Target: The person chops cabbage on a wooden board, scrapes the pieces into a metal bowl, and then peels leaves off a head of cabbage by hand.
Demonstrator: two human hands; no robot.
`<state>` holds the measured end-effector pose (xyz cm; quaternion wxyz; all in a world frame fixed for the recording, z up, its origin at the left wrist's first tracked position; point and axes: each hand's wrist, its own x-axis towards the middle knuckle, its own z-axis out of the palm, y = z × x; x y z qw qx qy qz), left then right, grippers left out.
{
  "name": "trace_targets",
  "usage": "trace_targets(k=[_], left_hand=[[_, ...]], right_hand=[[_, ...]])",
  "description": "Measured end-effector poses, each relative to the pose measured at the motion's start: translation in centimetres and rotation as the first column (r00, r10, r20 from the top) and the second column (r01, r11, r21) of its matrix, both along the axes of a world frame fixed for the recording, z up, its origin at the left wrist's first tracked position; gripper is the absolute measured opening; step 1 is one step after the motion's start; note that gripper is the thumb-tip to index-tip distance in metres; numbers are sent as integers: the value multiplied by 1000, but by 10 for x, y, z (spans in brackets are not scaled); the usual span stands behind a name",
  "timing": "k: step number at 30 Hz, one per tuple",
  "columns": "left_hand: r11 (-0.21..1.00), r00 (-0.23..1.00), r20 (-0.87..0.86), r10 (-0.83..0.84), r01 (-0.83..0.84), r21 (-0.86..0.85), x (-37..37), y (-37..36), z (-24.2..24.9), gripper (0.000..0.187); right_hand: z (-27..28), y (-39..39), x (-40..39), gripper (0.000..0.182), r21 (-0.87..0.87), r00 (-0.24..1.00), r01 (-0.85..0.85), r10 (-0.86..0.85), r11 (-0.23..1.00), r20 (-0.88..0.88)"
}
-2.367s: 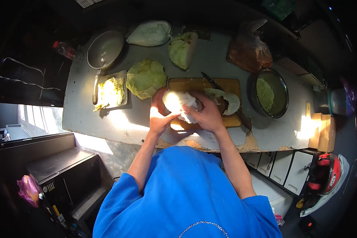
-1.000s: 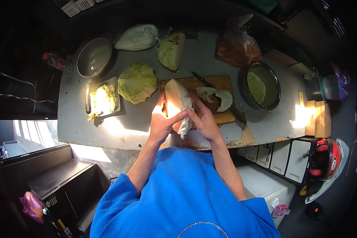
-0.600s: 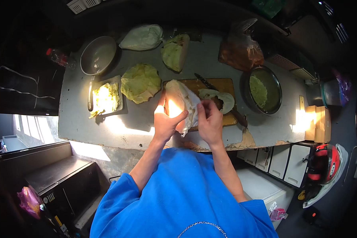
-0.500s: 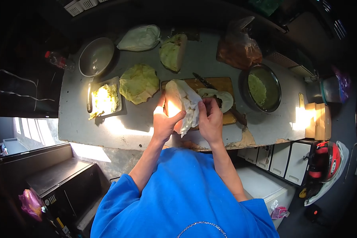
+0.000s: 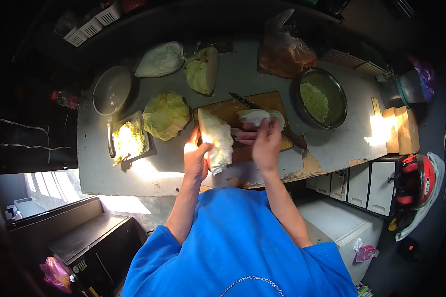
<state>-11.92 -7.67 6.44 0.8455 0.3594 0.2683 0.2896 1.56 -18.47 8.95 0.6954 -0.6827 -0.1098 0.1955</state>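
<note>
Cabbage wedge sits clamped in the fingers of the left hand; the right hand, pinching its edge half a second ago, has moved away. The right fingers are blurred, so I cannot tell whether they hold anything. Pale leaves lie just beyond them, on the cutting board; the knife's handle is to their right.

Hard sunlight cuts bright patches across a grey bench with a chipped front edge, while deep shadow fills the room's far side. White-fronted drawers and a pale, boxy unit stand at right beneath it; a dark, flat-topped cabinet occupies the lower left.
</note>
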Motion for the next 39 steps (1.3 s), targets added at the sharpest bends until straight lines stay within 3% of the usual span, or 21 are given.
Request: trace_targets(k=[1, 3, 5, 6, 8, 9, 11, 15, 17, 21, 22, 24, 26, 28, 29, 31, 32, 35, 36, 37, 39], left_hand=[[999, 1000, -12, -8, 7, -43, -4, 4, -7, 74], [1000, 1000, -14, 7, -7, 5, -7, 7, -13, 71], [1000, 1000, -23, 2, -2, 21, -7, 6, -10, 72], [999, 1000, -30, -2, 3, 37, -7, 5, -5, 73], [1000, 999, -32, 13, -12, 21, -3, 0, 1, 73], [1000, 999, -36, 25, -25, 4, -1, -2, 2, 74], [999, 999, -30, 41, -41, -7, 1, -2, 0, 76], [998, 999, 0, 45, -45, 43, 4, -5, 1, 83], [985, 997, -16, 75, -71, 159, 7, -8, 4, 85], [987, 989, 67, 130, -135, 82, 11, -11, 6, 84], [986, 988, 66, 140, -145, 83, 11, -11, 6, 84], [974, 988, 33, 149, -152, 169, 10, -10, 6, 81], [979, 987, 21, 157, -158, 127, 8, -10, 0, 79], [990, 990, 39, 135, -134, -36, 7, -8, 1, 75], [990, 990, 42, 137, -135, -37, 8, -8, 1, 75], [988, 988, 40, 148, -145, -61, 7, -8, -4, 60], [988, 988, 43, 145, -143, -61, 1, -5, -13, 60], [943, 988, 138, 68, -18, -331, -14, 4, -41, 35], [931, 980, 197, 9, 64, -361, -20, 8, -37, 36], [911, 965, 256, -49, 148, -384, -25, 11, -32, 38], [914, 974, 225, -31, 118, -388, -20, 9, -20, 39]], right_hand=[[3, -4, 8, 25, 126, 971, 61, -30, 990, -235], [-6, -12, 19, 25, 69, 990, 9, 1, 998, -144], [-11, -16, 22, 26, -168, 987, -158, 153, 973, -41], [-15, -16, 22, 26, -169, 987, -160, 156, 973, -41], [-23, -16, 21, 33, -437, 929, -134, 266, 889, 257], [-17, -15, 18, 33, -438, 928, -139, 271, 888, 255], [-1, -16, 13, 43, -672, 872, -151, 418, 725, 254], [34, -13, -6, 48, -676, 800, -19, 417, 736, 431], [39, -6, -14, 52, -474, 791, -267, 472, 839, 389], [35, 0, -23, 44, -351, 840, -412, 500, 841, 212], [21, 0, -25, 34, -304, 818, -339, 438, 890, 372], [14, -2, -28, 30, -338, 808, -306, 431, 890, 403], [14, -2, -27, 26, -368, 797, -268, 420, 890, 435], [16, -3, -18, 23, -313, 946, -205, 270, 927, 178], [7, -6, -12, 23, -315, 945, -206, 271, 927, 180], [-14, -10, -2, 23, -46, 977, -212, 210, 976, -35], [-15, -14, 2, 24, -68, 991, -134, 133, 989, -19], [-2, -25, 23, 24, -95, 995, 9, -18, 995, -94], [8, -28, 30, 25, -271, 999, -41, 36, 962, -23], [3, -27, 33, 25, -270, 999, -33, 27, 962, -24], [-3, -23, 36, 32, -457, 905, -54, 236, 888, 353]])
